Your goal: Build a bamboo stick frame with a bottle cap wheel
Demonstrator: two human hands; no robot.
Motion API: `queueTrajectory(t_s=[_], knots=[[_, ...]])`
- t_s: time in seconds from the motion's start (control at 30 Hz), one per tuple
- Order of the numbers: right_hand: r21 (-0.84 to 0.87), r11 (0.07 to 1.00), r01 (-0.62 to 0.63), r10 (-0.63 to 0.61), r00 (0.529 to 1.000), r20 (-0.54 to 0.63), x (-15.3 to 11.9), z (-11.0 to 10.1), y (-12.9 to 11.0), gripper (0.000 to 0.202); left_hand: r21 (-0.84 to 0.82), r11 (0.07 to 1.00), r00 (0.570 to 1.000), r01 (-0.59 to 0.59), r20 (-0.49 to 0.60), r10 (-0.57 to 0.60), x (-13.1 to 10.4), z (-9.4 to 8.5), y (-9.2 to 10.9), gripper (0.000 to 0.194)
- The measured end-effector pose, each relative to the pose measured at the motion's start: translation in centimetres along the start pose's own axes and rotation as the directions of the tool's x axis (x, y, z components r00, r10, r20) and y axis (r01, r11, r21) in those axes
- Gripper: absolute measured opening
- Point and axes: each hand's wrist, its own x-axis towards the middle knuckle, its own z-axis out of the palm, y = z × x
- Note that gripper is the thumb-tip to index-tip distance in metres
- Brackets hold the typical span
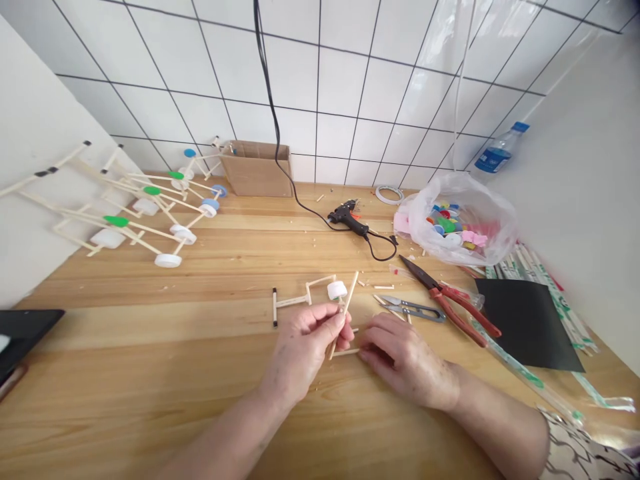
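Note:
My left hand (pixel 313 337) pinches a pale wooden stick (pixel 351 290) between thumb and fingers, holding it at a steep slant. Close to the tabletop, my right hand (pixel 407 363) has its fingers curled around the end of another thin wooden stick (pixel 345 353). Just beyond my left hand lies a small stick frame (pixel 295 301) with a black-tipped crossbar (pixel 275 308) and a white bottle cap (pixel 337 289). Part of that frame is hidden behind my fingers. Small scissors (pixel 413 309) and short stick pieces (pixel 384 287) lie beyond my right hand.
Red-handled pliers (pixel 450 300), a black sheet (pixel 527 323) and wrapped chopsticks (pixel 545 280) lie at right. Farther back are a corded glue gun (pixel 350 219), a tape roll (pixel 389 195), a bag of caps (pixel 463 223), a bottle (pixel 500 152) and a cardboard box (pixel 257 170). Several stick-and-cap models (pixel 125 223) stand left.

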Motion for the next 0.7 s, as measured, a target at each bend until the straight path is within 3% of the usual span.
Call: queueTrajectory(t_s=[0.2,0.37,0.5,0.57,0.63,0.7], knots=[[0.004,1.000,-0.026,0.027,0.994,-0.108,0.5,-2.4,0.1,0.012,-0.024,1.000,1.000,0.016,-0.009,-0.017,0.0,-0.1,-0.4,0.016],[-0.094,0.965,-0.246,0.221,0.950,-0.221,0.3,-5.9,1.3,0.017,0.000,1.000,1.000,0.004,-0.008,-0.004,0.1,-0.3,-0.5,0.019],[-0.286,0.814,-0.505,0.464,0.862,-0.202,-0.8,-8.4,3.1,0.016,0.032,0.999,1.000,-0.001,0.005,0.000,0.2,-0.3,-0.5,0.021],[-0.392,0.699,-0.599,0.587,0.793,-0.164,-1.5,-9.2,4.1,0.018,0.035,0.999,1.000,-0.009,0.006,0.009,0.2,-0.2,-0.4,0.021],[-0.463,0.596,-0.656,0.681,0.719,-0.141,-2.3,-9.8,5.0,0.021,0.032,0.999,1.000,-0.014,0.002,0.014,0.2,-0.2,-0.2,0.020],[-0.495,0.556,-0.668,0.721,0.684,-0.113,-2.9,-9.9,5.6,0.023,0.038,0.999,1.000,-0.018,0.000,0.018,0.2,-0.2,-0.2,0.019]])
